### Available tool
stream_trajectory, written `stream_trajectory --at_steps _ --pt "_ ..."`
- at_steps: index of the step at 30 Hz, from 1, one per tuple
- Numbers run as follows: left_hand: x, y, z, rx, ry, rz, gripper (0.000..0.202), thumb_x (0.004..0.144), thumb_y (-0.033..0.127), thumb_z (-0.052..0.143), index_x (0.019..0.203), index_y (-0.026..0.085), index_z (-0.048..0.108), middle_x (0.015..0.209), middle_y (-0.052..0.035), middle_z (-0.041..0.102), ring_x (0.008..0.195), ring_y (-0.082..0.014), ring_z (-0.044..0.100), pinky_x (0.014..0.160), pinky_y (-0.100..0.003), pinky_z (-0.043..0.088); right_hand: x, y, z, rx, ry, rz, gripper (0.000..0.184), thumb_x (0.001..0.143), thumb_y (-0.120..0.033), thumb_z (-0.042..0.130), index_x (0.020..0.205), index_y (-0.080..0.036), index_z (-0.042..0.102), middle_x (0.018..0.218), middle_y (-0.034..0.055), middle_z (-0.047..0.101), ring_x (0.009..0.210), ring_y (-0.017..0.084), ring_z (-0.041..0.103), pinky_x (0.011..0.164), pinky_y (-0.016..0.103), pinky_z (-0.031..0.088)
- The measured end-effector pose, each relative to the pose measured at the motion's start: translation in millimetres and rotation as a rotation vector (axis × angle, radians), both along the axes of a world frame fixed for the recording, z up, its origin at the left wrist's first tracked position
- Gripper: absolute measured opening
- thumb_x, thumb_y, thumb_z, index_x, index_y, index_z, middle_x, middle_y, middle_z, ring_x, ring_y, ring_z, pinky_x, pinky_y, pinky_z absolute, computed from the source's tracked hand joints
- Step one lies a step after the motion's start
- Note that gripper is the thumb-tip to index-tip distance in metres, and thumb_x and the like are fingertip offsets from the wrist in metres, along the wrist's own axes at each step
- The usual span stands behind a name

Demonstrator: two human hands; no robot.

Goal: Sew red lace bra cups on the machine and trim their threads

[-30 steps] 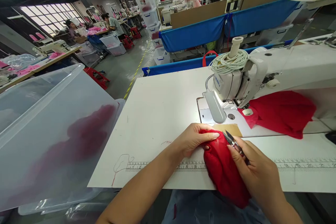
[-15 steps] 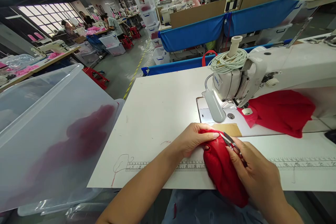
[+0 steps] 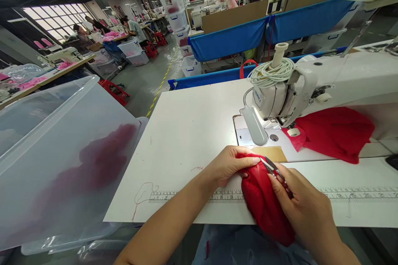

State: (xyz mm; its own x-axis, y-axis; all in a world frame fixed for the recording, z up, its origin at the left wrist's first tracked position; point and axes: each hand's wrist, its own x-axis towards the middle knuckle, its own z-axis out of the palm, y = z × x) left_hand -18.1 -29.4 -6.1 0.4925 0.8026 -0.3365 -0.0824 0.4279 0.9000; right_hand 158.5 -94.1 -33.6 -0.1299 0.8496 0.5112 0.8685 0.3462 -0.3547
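A bunched piece of red fabric [image 3: 265, 203] hangs over the table's front edge in front of me. My left hand [image 3: 231, 165] pinches its upper end between thumb and fingers. Thread snips [image 3: 273, 169] are held in my right hand [image 3: 301, 198], their blades pointing up and left. The blade tips meet the fabric right beside my left thumb. Whether a thread lies between the blades is too small to see. Another red fabric piece [image 3: 336, 132] rests under the arm of the white sewing machine [image 3: 276, 95], behind my hands.
A ruler strip [image 3: 220, 196] runs along the front of the white table [image 3: 183, 132], with loose red threads lying on it. At left stands a large translucent bin [image 3: 62, 165] with red material inside. Co-workers sit at machines farther back, beyond a blue cloth trough [image 3: 230, 43].
Both hands, the snips and the red fabric stay almost exactly where they were. In the background, a few people have shifted posture slightly.
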Motion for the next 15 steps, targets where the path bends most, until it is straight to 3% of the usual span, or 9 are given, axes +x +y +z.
stream_trajectory --at_steps 15 --pt "-0.1 0.1 -2.2 -0.012 0.005 0.011 0.035 0.068 0.045 0.081 0.073 0.011 0.071 0.068 -0.0005 0.057 0.063 -0.0094 0.047 0.059 -0.024 0.037 0.2 1.8 -1.7 -0.074 0.092 -0.002 0.031 0.1 -0.041 0.04 0.103 -0.021 0.063 0.073 -0.0014 0.07 0.058 0.013 0.066 0.046 0.022 0.045"
